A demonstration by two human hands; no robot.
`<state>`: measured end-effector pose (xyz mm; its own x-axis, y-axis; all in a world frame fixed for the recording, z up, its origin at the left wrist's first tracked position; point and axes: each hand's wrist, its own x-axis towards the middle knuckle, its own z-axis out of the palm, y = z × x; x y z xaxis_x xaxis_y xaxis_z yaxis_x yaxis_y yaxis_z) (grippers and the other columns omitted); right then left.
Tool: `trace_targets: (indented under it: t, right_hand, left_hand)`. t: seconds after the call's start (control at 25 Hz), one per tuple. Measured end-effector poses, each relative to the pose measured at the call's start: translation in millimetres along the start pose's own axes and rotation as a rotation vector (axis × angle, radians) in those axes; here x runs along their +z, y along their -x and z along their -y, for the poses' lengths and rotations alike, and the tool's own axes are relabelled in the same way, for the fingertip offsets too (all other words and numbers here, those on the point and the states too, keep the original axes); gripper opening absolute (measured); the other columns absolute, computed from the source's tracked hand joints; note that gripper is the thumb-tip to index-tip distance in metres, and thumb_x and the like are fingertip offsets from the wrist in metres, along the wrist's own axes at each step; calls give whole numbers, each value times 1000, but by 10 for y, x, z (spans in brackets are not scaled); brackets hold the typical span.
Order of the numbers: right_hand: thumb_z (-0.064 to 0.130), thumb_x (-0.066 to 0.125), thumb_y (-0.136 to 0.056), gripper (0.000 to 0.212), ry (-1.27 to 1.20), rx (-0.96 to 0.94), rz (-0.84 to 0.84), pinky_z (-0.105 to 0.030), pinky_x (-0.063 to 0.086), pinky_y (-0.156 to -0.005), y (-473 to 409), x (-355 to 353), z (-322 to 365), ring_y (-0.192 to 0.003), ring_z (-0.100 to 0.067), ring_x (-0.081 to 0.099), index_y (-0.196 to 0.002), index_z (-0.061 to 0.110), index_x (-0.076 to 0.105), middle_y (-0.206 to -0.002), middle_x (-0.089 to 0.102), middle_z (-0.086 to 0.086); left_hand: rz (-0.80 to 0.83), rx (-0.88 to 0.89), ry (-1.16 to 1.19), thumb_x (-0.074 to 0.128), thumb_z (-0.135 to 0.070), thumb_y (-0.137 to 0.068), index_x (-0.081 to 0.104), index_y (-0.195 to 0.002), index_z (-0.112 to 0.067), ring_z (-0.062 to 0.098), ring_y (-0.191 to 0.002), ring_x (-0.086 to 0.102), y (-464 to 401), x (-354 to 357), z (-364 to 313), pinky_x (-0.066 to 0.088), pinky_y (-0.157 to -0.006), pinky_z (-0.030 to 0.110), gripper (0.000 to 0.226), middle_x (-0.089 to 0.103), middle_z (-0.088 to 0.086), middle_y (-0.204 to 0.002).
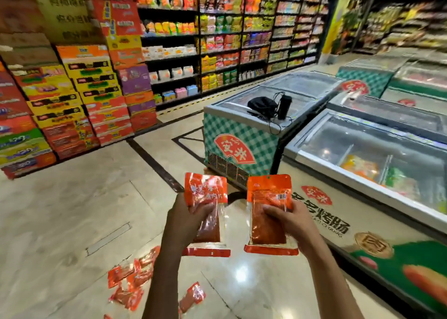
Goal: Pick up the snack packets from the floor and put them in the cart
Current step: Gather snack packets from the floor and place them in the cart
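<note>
My left hand (187,219) grips a red snack packet (206,197) held upright in front of me. My right hand (289,219) grips a second red-orange packet (271,226), its back side with a barcode facing me. The two packets hang side by side, a small gap between them. Several more red packets (130,280) lie scattered on the floor below my left forearm, and one more packet (193,294) lies between my arms. No cart is in view.
Chest freezers (362,173) with glass lids stand to the right and ahead; a black pouch with cables (266,107) lies on one. Stacked cartons (72,101) line the left. Snack shelves (229,40) run along the back. Glossy tiled floor (60,209) spreads to the left.
</note>
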<state>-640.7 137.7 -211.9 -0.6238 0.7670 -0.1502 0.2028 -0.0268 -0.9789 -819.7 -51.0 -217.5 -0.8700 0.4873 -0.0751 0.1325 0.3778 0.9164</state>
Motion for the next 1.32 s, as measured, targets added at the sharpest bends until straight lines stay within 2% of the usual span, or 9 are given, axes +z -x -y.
trace_targets:
  t: [0.24,0.44,0.6,0.72,0.8,1.04,1.16,1.24,1.32]
  right_hand:
    - [26,84,-78,28,-130,15,-262,-28,58,-70,873,-1824,-382,-86,-16,75,-102,23,69,-94,78,2]
    - [25,82,-79,27,-163,24,-473,-25,56,-67,1772,-3341,-841,-82,-13,76,-103,20,71,-93,79,2]
    - [19,84,-78,27,-189,70,-688,-37,61,-75,2466,-4470,-1274,-83,-24,77,-102,13,73,-93,80,-6]
    - [18,84,-79,25,-192,93,-863,-31,58,-66,2873,-5157,-1642,-81,-26,76,-100,10,73,-89,80,-7]
    - [19,86,-78,25,-206,128,-1001,-34,57,-70,3102,-5639,-1929,-80,-23,74,-98,13,72,-88,78,-4]
    - [8,83,-78,28,-361,195,-1263,-45,58,-83,3273,-7023,-2691,-85,-31,74,-104,4,74,-95,78,-17]
    - [3,81,-78,29,-455,235,-1373,-58,57,-91,3221,-7729,-3023,-96,-40,73,-106,2,73,-104,76,-22]
    - [3,79,-79,33,-480,263,-1416,-55,57,-91,3233,-8153,-3185,-94,-35,73,-111,1,72,-109,75,-22]
    - [2,76,-82,33,-509,292,-1443,-45,62,-81,3261,-8508,-3292,-81,-26,75,-114,1,70,-107,74,-20]
  left_hand:
    - [159,145,-55,82,-36,-79,54,-109,-22,17,-85,63,871,1273,-515,44,-63,25,43,65,-10,-92]
    - [333,195,-80,84,-38,-77,55,-116,-23,20,-96,66,1708,2625,-863,50,-81,36,51,69,-4,-104]
    - [527,266,-90,83,-37,-79,55,-115,-22,22,-97,64,2438,3843,-1208,46,-77,33,48,65,-4,-104]
    - [689,287,-80,82,-36,-80,53,-122,-21,18,-97,61,2877,4718,-1392,46,-79,32,54,64,-5,-108]
    - [808,291,-112,82,-39,-79,50,-125,-22,18,-100,62,3176,5348,-1484,48,-81,34,58,65,-4,-113]
    - [995,265,-125,84,-42,-76,43,-118,-27,22,-103,63,3709,7121,-1659,48,-82,35,61,61,-8,-110]
    - [1087,267,-149,84,-41,-76,45,-116,-25,22,-102,63,3853,8005,-1793,46,-80,34,58,62,-7,-106]
    - [1140,277,-155,83,-42,-76,46,-115,-27,21,-103,64,3974,8518,-1854,44,-79,32,56,65,-7,-109]
    - [1172,287,-174,82,-47,-75,46,-116,-28,20,-103,64,4112,8915,-1885,48,-82,34,58,66,-7,-109]
